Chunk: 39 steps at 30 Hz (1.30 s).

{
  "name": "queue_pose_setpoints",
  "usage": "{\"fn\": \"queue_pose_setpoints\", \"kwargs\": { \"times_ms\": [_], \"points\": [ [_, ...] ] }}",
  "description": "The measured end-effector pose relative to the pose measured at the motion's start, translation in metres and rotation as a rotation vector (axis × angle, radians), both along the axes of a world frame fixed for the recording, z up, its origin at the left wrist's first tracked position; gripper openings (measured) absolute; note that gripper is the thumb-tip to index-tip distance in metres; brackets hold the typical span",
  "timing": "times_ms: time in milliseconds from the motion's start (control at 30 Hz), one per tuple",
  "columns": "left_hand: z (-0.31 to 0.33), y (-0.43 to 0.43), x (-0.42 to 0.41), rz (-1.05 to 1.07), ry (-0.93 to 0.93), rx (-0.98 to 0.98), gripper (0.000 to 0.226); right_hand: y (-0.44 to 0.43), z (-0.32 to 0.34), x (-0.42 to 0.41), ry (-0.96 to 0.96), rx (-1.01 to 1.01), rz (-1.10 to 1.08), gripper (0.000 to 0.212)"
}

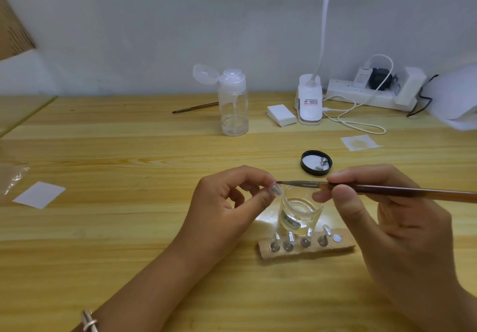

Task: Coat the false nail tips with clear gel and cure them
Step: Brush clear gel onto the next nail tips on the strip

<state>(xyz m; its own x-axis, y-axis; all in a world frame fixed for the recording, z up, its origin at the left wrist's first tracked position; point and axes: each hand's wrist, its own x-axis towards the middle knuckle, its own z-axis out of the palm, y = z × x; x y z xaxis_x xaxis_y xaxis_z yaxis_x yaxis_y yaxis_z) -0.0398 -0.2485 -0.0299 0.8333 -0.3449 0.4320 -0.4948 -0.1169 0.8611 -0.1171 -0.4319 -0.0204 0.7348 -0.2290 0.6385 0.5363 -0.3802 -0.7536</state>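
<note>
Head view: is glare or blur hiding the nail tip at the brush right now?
Head view: the nail tip pinched in the left hand is small and soft but not washed out; the brush in the right hand reads clearly; a bright patch falls on the table beside the glass jar; wide-angle bowing curves the table's far edge.

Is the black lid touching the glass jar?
Apart. The head view shows bare wooden table between the black lid and the glass jar.
</note>
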Motion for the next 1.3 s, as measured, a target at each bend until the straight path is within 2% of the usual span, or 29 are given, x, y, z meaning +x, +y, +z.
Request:
{"fn": "queue_pose_setpoints", "kwargs": {
  "times_ms": [567, 1300],
  "points": [
    [0.0016, -0.0005, -0.0003, 0.000, 0.008, 0.006, 0.007, 0.0001, 0.0020, 0.0006, 0.045, -0.022, 0.005, 0.015],
    [0.0028, 0.0002, -0.0012, -0.002, 0.025, 0.005, 0.004, -0.0022, 0.0025, -0.0009, 0.052, -0.035, -0.009, 0.008]
  ]
}}
